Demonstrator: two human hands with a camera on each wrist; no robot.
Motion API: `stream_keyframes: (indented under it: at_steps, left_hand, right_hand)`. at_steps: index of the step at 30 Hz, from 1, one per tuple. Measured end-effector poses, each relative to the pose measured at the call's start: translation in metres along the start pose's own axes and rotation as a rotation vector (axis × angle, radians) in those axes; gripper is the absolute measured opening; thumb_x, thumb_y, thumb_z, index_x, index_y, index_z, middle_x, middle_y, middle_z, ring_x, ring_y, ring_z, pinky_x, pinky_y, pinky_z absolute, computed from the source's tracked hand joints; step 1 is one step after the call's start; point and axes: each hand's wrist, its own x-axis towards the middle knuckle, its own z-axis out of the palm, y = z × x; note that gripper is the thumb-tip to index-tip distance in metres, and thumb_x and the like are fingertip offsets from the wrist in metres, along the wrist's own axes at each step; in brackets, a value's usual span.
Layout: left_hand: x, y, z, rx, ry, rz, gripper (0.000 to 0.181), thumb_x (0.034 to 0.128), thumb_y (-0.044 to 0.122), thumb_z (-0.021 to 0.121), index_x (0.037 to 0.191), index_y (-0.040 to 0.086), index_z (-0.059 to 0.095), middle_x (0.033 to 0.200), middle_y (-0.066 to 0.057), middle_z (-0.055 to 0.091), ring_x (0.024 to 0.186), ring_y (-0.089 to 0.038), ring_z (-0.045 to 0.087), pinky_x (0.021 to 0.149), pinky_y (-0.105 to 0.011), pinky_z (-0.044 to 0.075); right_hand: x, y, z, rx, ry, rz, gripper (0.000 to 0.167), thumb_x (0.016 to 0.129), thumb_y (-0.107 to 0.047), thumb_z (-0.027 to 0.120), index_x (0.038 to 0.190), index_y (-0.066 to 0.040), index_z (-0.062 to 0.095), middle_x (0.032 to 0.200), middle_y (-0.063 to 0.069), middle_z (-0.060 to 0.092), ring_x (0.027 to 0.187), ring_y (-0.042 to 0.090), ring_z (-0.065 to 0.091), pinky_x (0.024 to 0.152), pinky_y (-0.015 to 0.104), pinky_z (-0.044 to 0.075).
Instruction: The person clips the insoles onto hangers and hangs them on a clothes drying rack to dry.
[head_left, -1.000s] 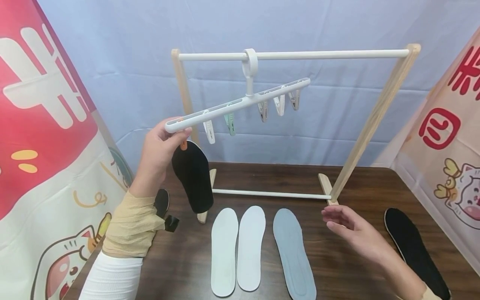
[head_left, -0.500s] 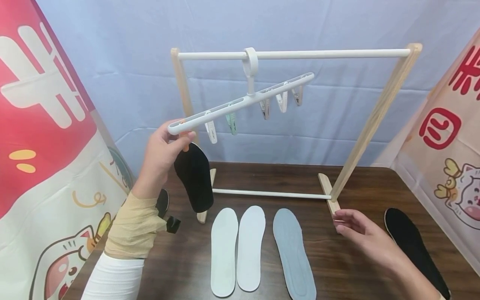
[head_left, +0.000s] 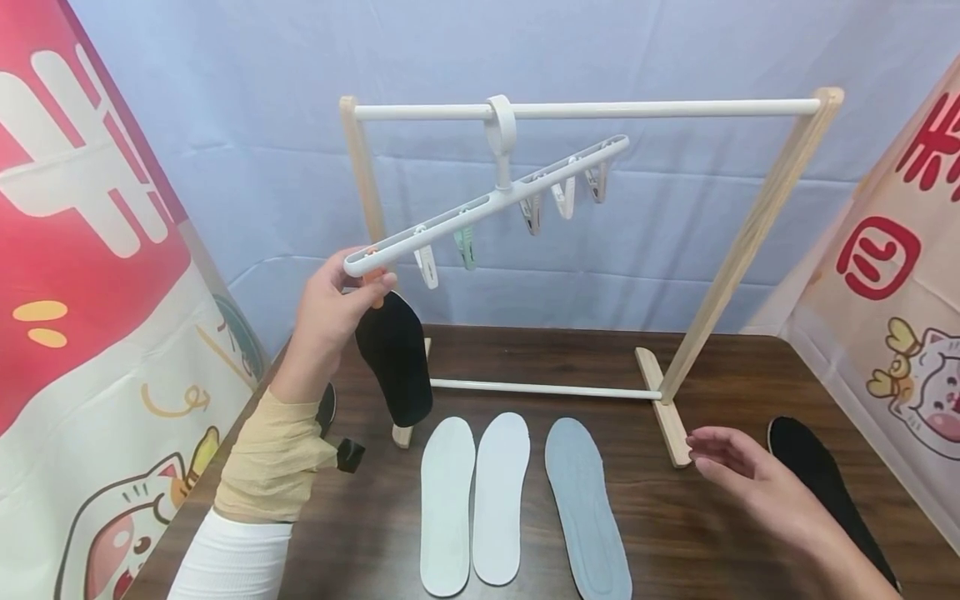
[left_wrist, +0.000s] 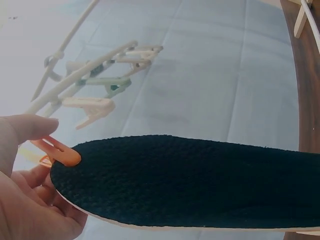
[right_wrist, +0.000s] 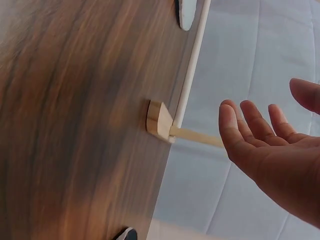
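Note:
My left hand (head_left: 327,304) pinches the orange clip (left_wrist: 64,152) at the low left end of a white clip hanger (head_left: 427,236). From that clip hangs a black insole (head_left: 395,358), its upper end between the clip's jaws. The hanger's ring hooks over the white top rail, and its bar tilts up to the right. Farther along the bar hang a white clip (head_left: 426,265), a green clip (head_left: 465,247) and several pale clips holding nothing. Low at the right, my right hand (head_left: 757,479) hovers with loosely bent fingers, holding nothing, close to the rack's right foot.
A drying rack (head_left: 731,258) with wooden sides stands on the dark wooden table (head_left: 360,533). Two whitish insoles (head_left: 447,508) and a grey-blue insole (head_left: 588,508) lie in front. Another black insole (head_left: 828,492) lies at the right; a dark one (head_left: 327,408) is partly hidden behind my left wrist.
My left hand has moved slightly right and down with the clip and black insole, tilting the hanger's right end higher. My right hand has drawn back to the right and toward me.

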Motion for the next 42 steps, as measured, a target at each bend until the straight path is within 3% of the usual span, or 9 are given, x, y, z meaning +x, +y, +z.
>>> stream_keyframes:
  at_steps: [6, 13, 17, 22, 26, 30, 34, 38, 42]
  left_hand:
    - [0.0, -0.002, 0.001, 0.015, 0.009, 0.009, 0.029, 0.0888, 0.011, 0.077, 0.112, 0.003, 0.062, 0.083, 0.008, 0.058, 0.077, -0.013, 0.058, 0.076, -0.026, 0.046]
    - [-0.005, -0.003, -0.003, 0.067, 0.016, -0.024, 0.051, 0.0878, 0.014, 0.078, 0.135, 0.007, 0.06, 0.089, 0.006, 0.057, 0.089, -0.012, 0.055, 0.076, -0.025, 0.046]
    - [-0.008, -0.004, -0.003, 0.099, 0.027, -0.041, 0.055, 0.0876, 0.016, 0.078, 0.138, 0.006, 0.058, 0.102, 0.001, 0.058, 0.097, -0.013, 0.052, 0.08, -0.027, 0.044]
    - [-0.016, -0.002, -0.003, 0.106, 0.077, -0.041, 0.059, 0.0877, 0.014, 0.078, 0.138, 0.001, 0.051, 0.116, -0.006, 0.056, 0.099, -0.013, 0.051, 0.09, -0.027, 0.04]
    - [-0.023, -0.001, -0.001, 0.11, 0.15, -0.024, 0.061, 0.0868, 0.015, 0.079, 0.136, 0.0, 0.046, 0.115, -0.004, 0.052, 0.1, -0.012, 0.05, 0.09, -0.026, 0.04]
    - [-0.032, -0.001, 0.002, 0.158, 0.246, 0.02, 0.058, 0.0847, 0.018, 0.081, 0.127, 0.002, 0.044, 0.107, -0.001, 0.045, 0.099, -0.014, 0.047, 0.085, -0.025, 0.04]
    - [-0.042, -0.001, 0.007, 0.263, 0.31, 0.098, 0.056, 0.0821, 0.014, 0.082, 0.122, 0.001, 0.046, 0.101, -0.002, 0.042, 0.094, -0.016, 0.045, 0.079, -0.027, 0.039]
    - [-0.049, 0.001, 0.012, 0.354, 0.294, 0.191, 0.048, 0.0812, 0.011, 0.082, 0.117, -0.002, 0.053, 0.097, -0.008, 0.046, 0.091, -0.016, 0.045, 0.075, -0.028, 0.04]
    - [-0.052, 0.003, 0.017, 0.388, 0.239, 0.263, 0.039, 0.0824, 0.011, 0.08, 0.111, -0.002, 0.057, 0.098, -0.013, 0.052, 0.091, -0.019, 0.049, 0.077, -0.031, 0.04]
  right_hand:
    - [-0.009, 0.012, -0.008, -0.027, 0.002, 0.033, 0.037, 0.101, -0.009, 0.061, 0.135, 0.004, 0.049, 0.113, -0.03, 0.058, 0.102, -0.011, 0.057, 0.077, 0.013, 0.049]
    - [-0.015, 0.024, -0.017, -0.031, 0.017, 0.102, 0.04, 0.103, -0.014, 0.06, 0.135, 0.006, 0.047, 0.11, -0.033, 0.057, 0.099, -0.014, 0.056, 0.075, 0.015, 0.05]
    - [-0.018, 0.03, -0.022, -0.037, 0.009, 0.161, 0.044, 0.104, -0.019, 0.06, 0.138, 0.005, 0.045, 0.11, -0.034, 0.055, 0.099, -0.016, 0.054, 0.075, 0.015, 0.05]
    - [-0.023, 0.037, -0.026, -0.033, 0.01, 0.188, 0.047, 0.104, -0.021, 0.06, 0.139, 0.005, 0.043, 0.111, -0.035, 0.054, 0.099, -0.017, 0.053, 0.075, 0.015, 0.051]
    - [-0.026, 0.042, -0.027, -0.028, 0.045, 0.165, 0.043, 0.103, -0.015, 0.061, 0.135, 0.008, 0.045, 0.108, -0.036, 0.056, 0.097, -0.017, 0.054, 0.074, 0.015, 0.052]
    - [-0.028, 0.045, -0.03, -0.027, 0.042, 0.188, 0.045, 0.103, -0.016, 0.06, 0.136, 0.01, 0.043, 0.105, -0.037, 0.054, 0.095, -0.018, 0.053, 0.074, 0.017, 0.053]
    - [-0.029, 0.047, -0.036, -0.023, 0.001, 0.25, 0.051, 0.105, -0.021, 0.057, 0.141, 0.01, 0.037, 0.108, -0.034, 0.053, 0.095, -0.018, 0.053, 0.075, 0.021, 0.055]
    - [-0.03, 0.047, -0.042, -0.027, -0.019, 0.295, 0.056, 0.107, -0.025, 0.053, 0.144, 0.011, 0.032, 0.116, -0.022, 0.054, 0.095, -0.018, 0.053, 0.076, 0.022, 0.055]
    - [-0.032, 0.05, -0.047, -0.025, -0.009, 0.313, 0.056, 0.107, -0.024, 0.053, 0.144, 0.012, 0.031, 0.112, -0.03, 0.05, 0.093, -0.018, 0.053, 0.075, 0.02, 0.054]
